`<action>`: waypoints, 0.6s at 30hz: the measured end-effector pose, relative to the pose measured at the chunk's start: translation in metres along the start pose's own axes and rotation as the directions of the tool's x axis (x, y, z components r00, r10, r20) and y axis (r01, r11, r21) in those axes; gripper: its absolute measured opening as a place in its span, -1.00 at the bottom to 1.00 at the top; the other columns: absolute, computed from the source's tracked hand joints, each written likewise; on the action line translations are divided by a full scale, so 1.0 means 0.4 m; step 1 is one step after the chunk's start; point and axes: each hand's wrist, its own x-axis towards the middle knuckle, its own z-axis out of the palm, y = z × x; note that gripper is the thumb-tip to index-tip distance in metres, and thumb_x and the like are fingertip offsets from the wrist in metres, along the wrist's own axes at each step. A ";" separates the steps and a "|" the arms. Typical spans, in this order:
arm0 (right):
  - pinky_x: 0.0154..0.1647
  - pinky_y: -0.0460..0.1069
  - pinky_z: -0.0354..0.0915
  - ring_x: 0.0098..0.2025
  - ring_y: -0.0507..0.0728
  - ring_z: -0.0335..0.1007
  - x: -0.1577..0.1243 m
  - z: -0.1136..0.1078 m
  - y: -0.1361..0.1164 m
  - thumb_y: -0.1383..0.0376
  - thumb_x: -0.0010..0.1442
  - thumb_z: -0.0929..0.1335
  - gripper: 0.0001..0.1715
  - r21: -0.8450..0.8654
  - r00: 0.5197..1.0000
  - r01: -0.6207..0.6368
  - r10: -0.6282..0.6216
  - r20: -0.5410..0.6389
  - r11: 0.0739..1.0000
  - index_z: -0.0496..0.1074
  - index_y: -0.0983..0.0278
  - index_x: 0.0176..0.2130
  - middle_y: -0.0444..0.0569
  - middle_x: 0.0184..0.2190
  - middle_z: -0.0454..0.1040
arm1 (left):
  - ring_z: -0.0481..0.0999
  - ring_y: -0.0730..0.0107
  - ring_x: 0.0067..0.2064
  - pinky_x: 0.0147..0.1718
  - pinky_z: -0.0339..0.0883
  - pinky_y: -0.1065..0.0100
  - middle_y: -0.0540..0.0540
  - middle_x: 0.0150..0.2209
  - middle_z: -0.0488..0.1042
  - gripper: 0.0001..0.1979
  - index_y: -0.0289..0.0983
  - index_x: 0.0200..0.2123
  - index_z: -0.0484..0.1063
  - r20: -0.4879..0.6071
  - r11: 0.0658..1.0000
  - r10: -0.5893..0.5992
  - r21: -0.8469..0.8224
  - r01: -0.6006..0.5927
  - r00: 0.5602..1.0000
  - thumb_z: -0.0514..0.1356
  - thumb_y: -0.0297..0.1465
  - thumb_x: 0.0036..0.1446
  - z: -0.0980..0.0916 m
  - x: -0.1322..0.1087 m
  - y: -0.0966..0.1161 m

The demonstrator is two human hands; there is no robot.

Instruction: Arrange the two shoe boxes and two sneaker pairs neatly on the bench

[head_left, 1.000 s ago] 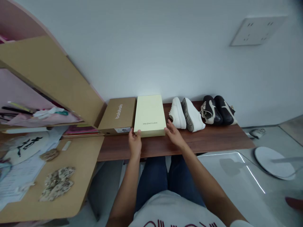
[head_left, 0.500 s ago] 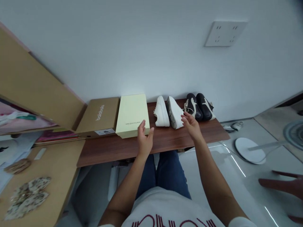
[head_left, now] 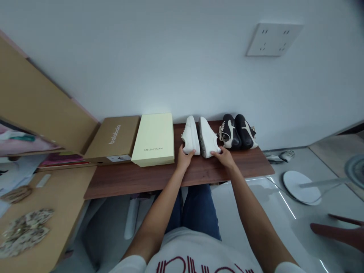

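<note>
Left hand [head_left: 184, 159]: fingers holding left white shoe [head_left: 190, 134] at heel end, just ahead.
Right hand [head_left: 226, 156]: fingers holding right white shoe [head_left: 209, 138] likewise.
Yellow box [head_left: 155, 134]: left of left fingers.
Black shoes [head_left: 232, 139]: beyond right fingers, rightward.
Worktop [head_left: 204, 171]: beneath fingers.

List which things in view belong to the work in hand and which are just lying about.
In the work:
two white thick-soled sneakers, held at the heels by the left hand and right hand
likely, same row: pale-yellow rectangular box, brown cardboard box, black-and-cream shoes

Apparently lying about:
patterned fabric bow
round white stand base
</note>
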 end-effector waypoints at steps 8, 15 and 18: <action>-0.32 0.00 0.32 -0.41 0.08 0.26 0.035 -0.017 -0.056 -0.20 -0.14 0.51 -0.36 0.009 0.988 0.094 -0.094 0.120 0.996 0.43 0.26 -0.34 -0.18 -0.51 0.37 | 0.54 0.29 -0.25 -0.24 0.38 0.34 -0.06 -0.29 0.58 -0.60 -0.32 -0.17 0.50 0.120 0.987 -0.001 0.159 -0.018 0.993 0.45 -0.25 -0.04 0.005 0.041 0.027; -0.07 0.08 0.33 -0.15 0.24 0.47 0.062 -0.048 -0.128 0.02 0.05 0.52 -0.44 -0.494 0.952 0.305 -0.245 0.184 0.814 0.49 0.29 -0.06 0.03 -0.24 0.55 | 0.58 0.08 -0.07 -0.10 0.36 0.26 -0.16 -0.16 0.60 -0.54 -0.27 -0.03 0.51 0.261 0.857 0.094 0.470 -0.211 0.961 0.44 -0.25 0.01 0.005 0.046 0.118; -0.03 0.08 0.28 -0.05 0.30 0.48 0.044 -0.029 -0.169 0.04 0.16 0.49 -0.46 -0.713 0.928 0.370 -0.269 0.256 0.596 0.48 0.28 0.03 0.14 -0.16 0.57 | 0.56 0.00 0.06 0.01 0.32 0.22 -0.19 -0.08 0.61 -0.57 -0.20 0.00 0.51 0.356 0.725 0.130 0.603 -0.334 0.925 0.41 -0.24 0.07 0.001 0.039 0.160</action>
